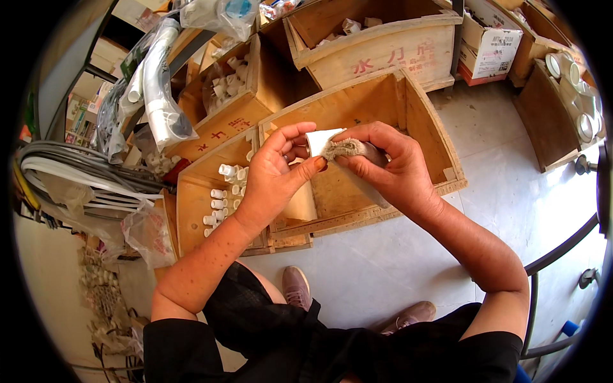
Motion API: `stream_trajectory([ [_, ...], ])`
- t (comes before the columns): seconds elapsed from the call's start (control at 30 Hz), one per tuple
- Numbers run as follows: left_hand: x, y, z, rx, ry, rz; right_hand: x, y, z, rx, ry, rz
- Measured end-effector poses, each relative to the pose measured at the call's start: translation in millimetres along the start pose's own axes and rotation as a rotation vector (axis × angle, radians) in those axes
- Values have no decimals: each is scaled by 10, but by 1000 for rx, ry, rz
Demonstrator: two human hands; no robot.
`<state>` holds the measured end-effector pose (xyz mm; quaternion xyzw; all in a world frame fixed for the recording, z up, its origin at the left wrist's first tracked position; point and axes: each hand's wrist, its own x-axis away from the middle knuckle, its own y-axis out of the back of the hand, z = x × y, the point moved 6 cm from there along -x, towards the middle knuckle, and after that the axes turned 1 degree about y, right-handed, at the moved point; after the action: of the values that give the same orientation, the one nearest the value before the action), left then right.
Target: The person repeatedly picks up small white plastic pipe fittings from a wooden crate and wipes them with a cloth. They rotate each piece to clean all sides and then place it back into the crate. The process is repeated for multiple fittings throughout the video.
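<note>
My left hand [273,171] pinches a short white plastic pipe fitting [322,139] between thumb and fingers. Bunched in my right hand [401,171] is a grey-brown cloth [350,150], its fuzzy edge pressed against the fitting's right side. Part of the cloth hangs below the fingers. Both hands are held above a wooden box [437,137] with bare inner walls. Left of it, a second wooden box [191,207] holds several white pipe fittings [220,204], partly hidden behind my left forearm.
Behind stand more wooden boxes [389,60] with red lettering and white parts inside. Plastic-wrapped white pipes [156,83] lean at the upper left, above coiled grey and white tubing [76,169]. A crate of white pipe pieces [543,115] stands right. A dark curved metal bar [562,246] passes my right elbow.
</note>
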<state>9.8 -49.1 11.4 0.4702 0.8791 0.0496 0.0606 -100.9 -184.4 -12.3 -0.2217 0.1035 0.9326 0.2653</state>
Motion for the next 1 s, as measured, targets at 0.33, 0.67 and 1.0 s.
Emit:
stream_trajectory([
  [0.33, -2, 48, 49, -61, 16, 43, -32, 108, 92, 348, 118, 46],
  [0.67, 25, -39, 47, -98, 10, 76, -31, 85, 247, 440, 225, 134],
  [1.0, 4, 37, -21, -179, -46, 82, -104, 390, -44, 411, 38, 30],
])
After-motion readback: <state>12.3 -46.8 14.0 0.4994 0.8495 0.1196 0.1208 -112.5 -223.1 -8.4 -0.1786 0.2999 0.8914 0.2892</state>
